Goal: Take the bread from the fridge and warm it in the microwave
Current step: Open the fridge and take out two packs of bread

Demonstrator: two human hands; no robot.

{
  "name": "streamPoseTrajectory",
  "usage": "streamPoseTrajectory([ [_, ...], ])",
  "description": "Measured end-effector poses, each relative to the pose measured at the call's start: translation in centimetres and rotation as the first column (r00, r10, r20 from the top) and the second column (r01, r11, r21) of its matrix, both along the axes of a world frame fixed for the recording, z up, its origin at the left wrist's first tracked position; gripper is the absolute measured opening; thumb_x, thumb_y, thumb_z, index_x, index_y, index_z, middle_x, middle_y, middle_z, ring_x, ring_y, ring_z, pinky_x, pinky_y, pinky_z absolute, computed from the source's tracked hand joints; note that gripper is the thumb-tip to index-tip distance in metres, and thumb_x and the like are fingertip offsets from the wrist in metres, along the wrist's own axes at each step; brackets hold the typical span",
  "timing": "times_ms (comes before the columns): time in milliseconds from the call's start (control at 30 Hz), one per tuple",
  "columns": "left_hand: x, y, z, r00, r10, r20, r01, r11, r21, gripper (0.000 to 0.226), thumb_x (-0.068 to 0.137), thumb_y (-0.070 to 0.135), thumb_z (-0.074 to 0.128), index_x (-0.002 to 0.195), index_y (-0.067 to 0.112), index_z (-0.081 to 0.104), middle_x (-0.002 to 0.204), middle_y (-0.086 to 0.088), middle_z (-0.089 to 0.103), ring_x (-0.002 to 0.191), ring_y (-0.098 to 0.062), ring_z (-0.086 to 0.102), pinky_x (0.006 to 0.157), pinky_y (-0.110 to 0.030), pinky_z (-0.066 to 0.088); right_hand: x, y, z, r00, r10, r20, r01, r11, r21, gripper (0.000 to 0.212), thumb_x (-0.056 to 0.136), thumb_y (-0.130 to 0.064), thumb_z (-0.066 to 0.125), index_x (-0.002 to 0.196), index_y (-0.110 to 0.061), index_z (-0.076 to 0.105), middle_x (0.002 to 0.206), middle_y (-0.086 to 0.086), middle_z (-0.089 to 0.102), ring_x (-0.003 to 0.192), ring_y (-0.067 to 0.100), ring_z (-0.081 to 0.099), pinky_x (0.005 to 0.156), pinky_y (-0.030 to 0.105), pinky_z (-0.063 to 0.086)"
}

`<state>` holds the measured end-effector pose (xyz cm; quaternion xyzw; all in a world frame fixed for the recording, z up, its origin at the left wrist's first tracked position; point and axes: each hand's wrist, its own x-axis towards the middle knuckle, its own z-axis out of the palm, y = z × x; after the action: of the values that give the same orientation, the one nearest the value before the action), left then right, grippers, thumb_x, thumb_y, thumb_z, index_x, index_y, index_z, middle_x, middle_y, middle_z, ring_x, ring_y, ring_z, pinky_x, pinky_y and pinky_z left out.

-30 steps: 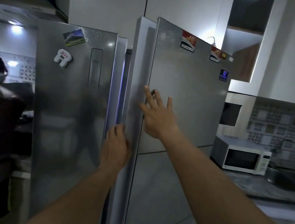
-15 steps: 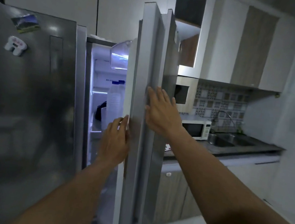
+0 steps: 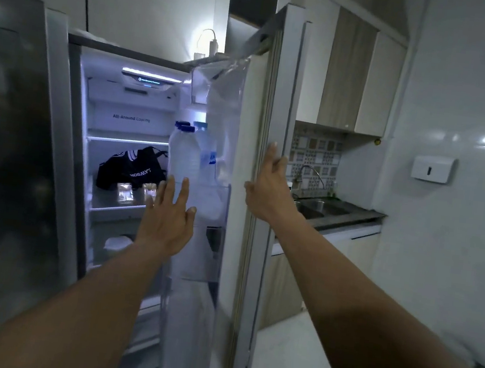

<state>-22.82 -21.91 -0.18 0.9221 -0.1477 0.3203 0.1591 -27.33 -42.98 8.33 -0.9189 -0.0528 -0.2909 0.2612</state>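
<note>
Bread not showing plainly, possibly lying in the black bag (image 3: 133, 170) or the small packs (image 3: 125, 193) on the far fridge (image 3: 130, 118) shelf. Reaching in with the left hand (image 3: 169, 223), fingers spread wide, holding nothing. Bracing the door (image 3: 231, 274) at right with the right hand (image 3: 268, 187), fingers flat, likely to stop it swinging shut.

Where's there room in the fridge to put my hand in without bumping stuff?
The top shelf, under the light strip, looks bare. The middle shelf is crowded: a black bag with two small clear containers in front. The door bin is packed with water bottles.
</note>
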Motion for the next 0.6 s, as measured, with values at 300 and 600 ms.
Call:
streamPoseTrajectory([
  [300,0.9,-6.5,-0.8,0.972,-0.182,0.149,0.182,0.983,0.014,0.056,0.100,0.041,0.027,0.154,0.024,0.024,0.160,-0.012,0.020,0.148,-0.032,0.019,0.119,-0.053,0.019,1.2,-5.6,-2.0,0.966,-0.258,-0.002,0.258,0.966,-0.016,0.086,0.103,-0.045,0.041,0.154,-0.016,-0.021,0.161,0.020,-0.024,0.150,0.037,-0.016,0.118,0.060,0.000],
  [600,3.6,-12.6,-1.5,0.937,-0.325,0.131,0.331,0.943,-0.031,0.056,0.100,0.042,0.026,0.152,0.020,0.029,0.156,-0.013,0.029,0.142,-0.029,0.031,0.115,-0.050,0.031,3.5,-11.2,-4.8,0.939,-0.276,-0.207,0.249,0.957,-0.147,0.073,0.102,-0.058,0.018,0.159,-0.021,-0.007,0.164,0.008,-0.020,0.151,0.029,-0.016,0.119,0.060,-0.003],
])
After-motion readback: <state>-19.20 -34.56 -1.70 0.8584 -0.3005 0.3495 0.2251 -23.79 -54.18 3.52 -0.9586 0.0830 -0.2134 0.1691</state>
